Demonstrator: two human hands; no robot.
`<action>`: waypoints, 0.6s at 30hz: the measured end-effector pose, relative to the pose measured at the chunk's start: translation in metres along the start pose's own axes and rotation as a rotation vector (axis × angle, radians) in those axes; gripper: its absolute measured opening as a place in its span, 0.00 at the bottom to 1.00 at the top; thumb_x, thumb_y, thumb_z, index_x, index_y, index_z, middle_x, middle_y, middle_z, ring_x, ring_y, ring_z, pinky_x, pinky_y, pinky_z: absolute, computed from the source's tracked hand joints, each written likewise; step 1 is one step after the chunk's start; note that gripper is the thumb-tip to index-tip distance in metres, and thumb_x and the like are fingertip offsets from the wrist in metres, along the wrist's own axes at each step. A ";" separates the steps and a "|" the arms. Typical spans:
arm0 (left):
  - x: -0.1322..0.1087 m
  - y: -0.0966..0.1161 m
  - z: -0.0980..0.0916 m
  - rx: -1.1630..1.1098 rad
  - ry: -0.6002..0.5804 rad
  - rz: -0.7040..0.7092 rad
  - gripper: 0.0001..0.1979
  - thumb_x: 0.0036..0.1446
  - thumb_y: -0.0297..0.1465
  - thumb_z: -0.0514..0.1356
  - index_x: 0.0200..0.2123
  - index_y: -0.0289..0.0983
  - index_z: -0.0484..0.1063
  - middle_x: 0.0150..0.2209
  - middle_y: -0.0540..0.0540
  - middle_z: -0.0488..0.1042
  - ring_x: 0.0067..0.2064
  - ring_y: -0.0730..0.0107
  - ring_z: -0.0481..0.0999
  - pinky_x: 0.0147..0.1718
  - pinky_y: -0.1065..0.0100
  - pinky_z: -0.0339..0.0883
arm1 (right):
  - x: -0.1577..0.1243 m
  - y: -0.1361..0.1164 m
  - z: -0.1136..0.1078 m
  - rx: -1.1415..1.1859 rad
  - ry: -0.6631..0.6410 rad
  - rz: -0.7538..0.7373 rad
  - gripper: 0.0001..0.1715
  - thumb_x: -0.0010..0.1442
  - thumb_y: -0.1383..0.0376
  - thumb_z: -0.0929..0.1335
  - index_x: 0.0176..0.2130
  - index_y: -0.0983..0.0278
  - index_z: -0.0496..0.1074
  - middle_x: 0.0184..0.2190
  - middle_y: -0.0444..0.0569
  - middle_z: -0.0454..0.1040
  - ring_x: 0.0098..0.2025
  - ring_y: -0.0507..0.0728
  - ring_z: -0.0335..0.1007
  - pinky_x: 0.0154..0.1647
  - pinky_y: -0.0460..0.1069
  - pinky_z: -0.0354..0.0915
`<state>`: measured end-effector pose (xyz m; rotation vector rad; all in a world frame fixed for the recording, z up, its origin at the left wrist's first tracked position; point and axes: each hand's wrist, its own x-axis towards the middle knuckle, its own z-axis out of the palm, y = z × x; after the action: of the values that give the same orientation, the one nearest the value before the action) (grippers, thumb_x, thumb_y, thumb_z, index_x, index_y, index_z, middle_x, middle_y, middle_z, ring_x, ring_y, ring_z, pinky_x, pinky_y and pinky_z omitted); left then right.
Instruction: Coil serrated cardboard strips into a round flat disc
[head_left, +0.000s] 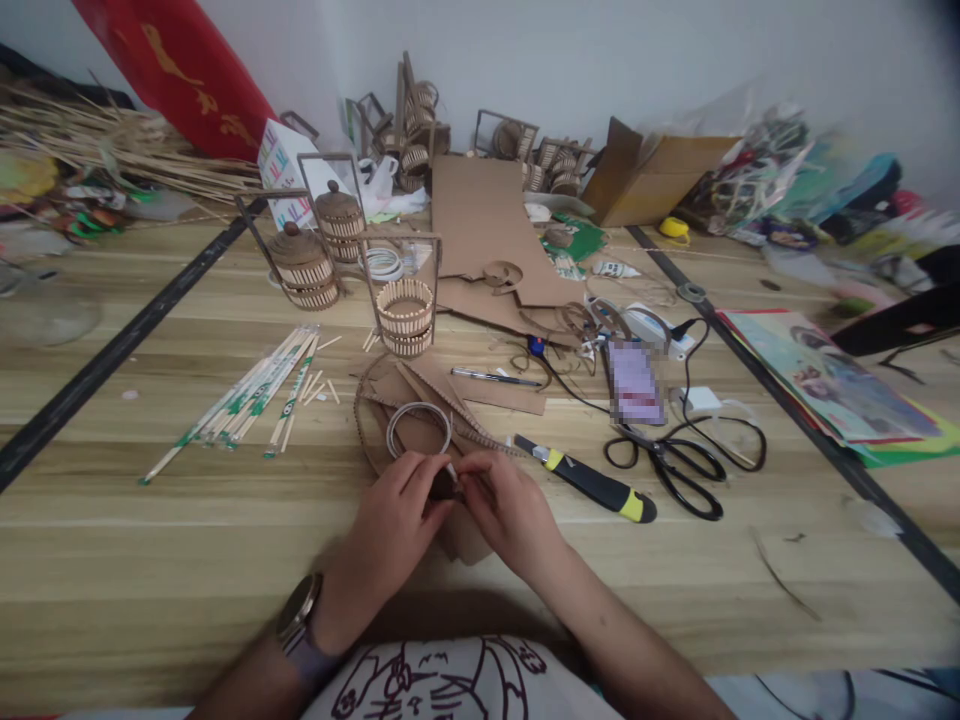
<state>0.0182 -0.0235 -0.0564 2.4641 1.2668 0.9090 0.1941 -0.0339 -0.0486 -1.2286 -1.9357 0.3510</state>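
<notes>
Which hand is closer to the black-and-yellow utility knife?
Right. The right hand is just left of the utility knife; the left hand is farther left, beyond the right one.

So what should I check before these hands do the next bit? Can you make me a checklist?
1. Both hands together: ok. The left hand and right hand meet at the fingertips.
2. Firm grip on the small piece between them: cannot tell. The fingers hide most of it.
3. Pale ring close by: ok. It is just beyond the left hand's fingers.
4. Cutter out of the hands: ok. It lies on the table, to the right.
5. Cutter blade tucked in: cannot tell. Its tip is too blurry.
6. Lids on all three front baskets: not ok. The nearest basket is open on top.
</notes>
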 end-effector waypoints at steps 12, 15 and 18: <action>-0.004 0.000 0.005 0.031 -0.022 -0.066 0.21 0.56 0.20 0.62 0.52 0.37 0.66 0.40 0.45 0.74 0.41 0.56 0.78 0.40 0.58 0.75 | -0.002 -0.005 0.005 -0.138 0.085 -0.050 0.07 0.63 0.72 0.64 0.39 0.61 0.66 0.30 0.47 0.77 0.32 0.57 0.74 0.35 0.51 0.68; -0.005 0.003 0.005 0.040 -0.035 -0.080 0.20 0.56 0.21 0.62 0.52 0.37 0.66 0.39 0.45 0.73 0.40 0.56 0.77 0.38 0.58 0.75 | -0.001 -0.006 0.006 -0.176 0.105 -0.068 0.08 0.61 0.73 0.63 0.38 0.60 0.65 0.29 0.47 0.75 0.30 0.57 0.72 0.35 0.51 0.67; -0.005 0.004 0.005 0.046 -0.060 -0.081 0.21 0.56 0.21 0.61 0.52 0.38 0.65 0.39 0.45 0.73 0.40 0.57 0.77 0.38 0.57 0.75 | -0.002 -0.006 0.008 -0.191 0.104 -0.069 0.10 0.59 0.74 0.63 0.38 0.60 0.64 0.28 0.46 0.74 0.29 0.57 0.71 0.33 0.51 0.66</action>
<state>0.0217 -0.0297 -0.0602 2.4358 1.3702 0.7881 0.1850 -0.0372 -0.0512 -1.2716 -1.9505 0.0659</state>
